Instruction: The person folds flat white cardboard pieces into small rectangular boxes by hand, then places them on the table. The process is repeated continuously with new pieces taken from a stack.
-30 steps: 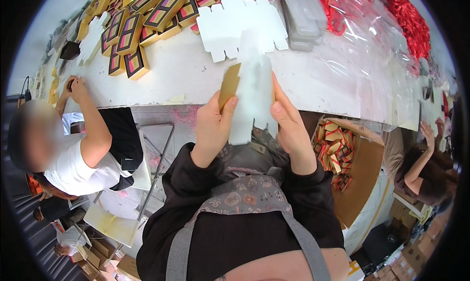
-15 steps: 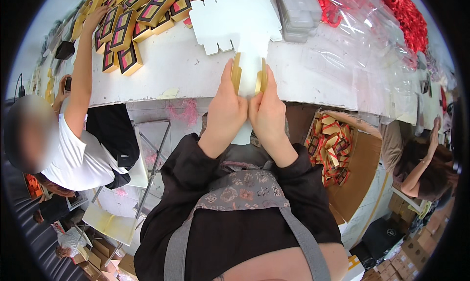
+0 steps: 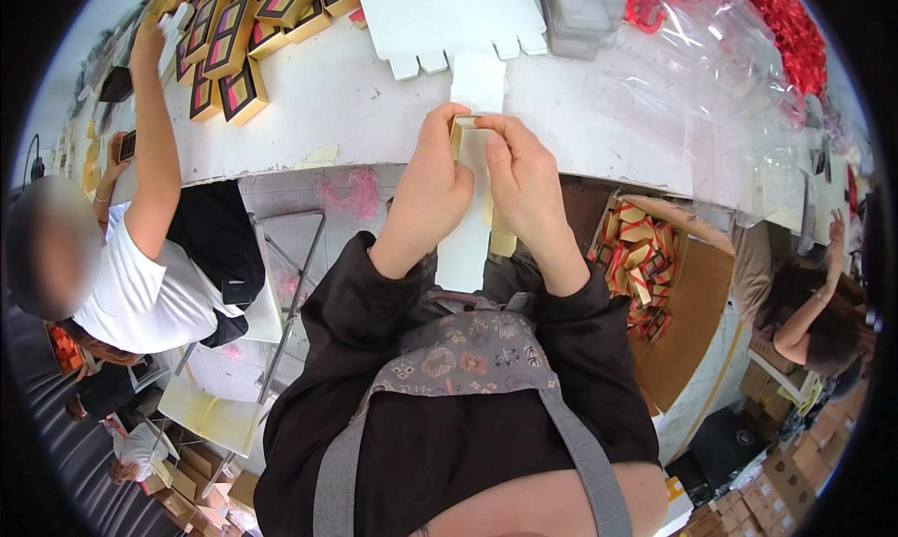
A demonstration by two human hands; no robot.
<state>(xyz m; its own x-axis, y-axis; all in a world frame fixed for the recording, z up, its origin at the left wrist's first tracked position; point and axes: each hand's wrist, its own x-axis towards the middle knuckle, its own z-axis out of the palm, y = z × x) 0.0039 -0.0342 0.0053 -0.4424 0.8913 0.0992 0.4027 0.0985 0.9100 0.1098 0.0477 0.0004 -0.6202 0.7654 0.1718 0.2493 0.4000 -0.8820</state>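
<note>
Between both hands is a folding carton blank (image 3: pixel 462 256), white inside and gold outside, held at the table's front edge. Its long white panel hangs down toward my apron, and a gold flap sticks out below my right hand. My left hand (image 3: pixel 430 195) is closed on the left side, thumb along the panel. The fingers of my right hand (image 3: pixel 526 181) bend over the far end, where gold walls stand up around the white panel. Just beyond my fingertips lie flat white carton blanks (image 3: pixel 449 22) with notched edges.
Finished gold boxes with dark-framed fronts (image 3: pixel 224 41) are piled at the far left. Clear plastic trays (image 3: pixel 571 18), clear film (image 3: pixel 692 60) and red shredded filler (image 3: pixel 781 32) lie at the right. A cardboard carton (image 3: pixel 687 312) of gold-and-red pieces stands below. Co-workers sit on both sides.
My right hand has shifted its fingers over the carton's far end. Gold side walls that stood apart now meet at an upright end. The co-worker's arm at the left has moved slightly.
</note>
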